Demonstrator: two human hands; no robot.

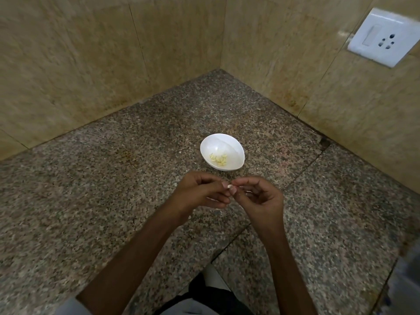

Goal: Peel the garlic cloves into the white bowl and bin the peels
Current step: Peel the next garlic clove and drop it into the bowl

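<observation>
From the head camera, both forearms reached forward over the speckled granite counter [91, 201] and the 2 hands met fingertip to fingertip above it. The left hand [200, 194] was curled, thumb and forefinger pinched on a small pale garlic clove [229, 186]. The right hand [261, 196] was curled too, its thumb and forefinger closed on the same clove from the other side. The white bowl [236, 153] sat on the counter just beyond the hands, apart from them, with a few peeled cloves [218, 159] inside.
</observation>
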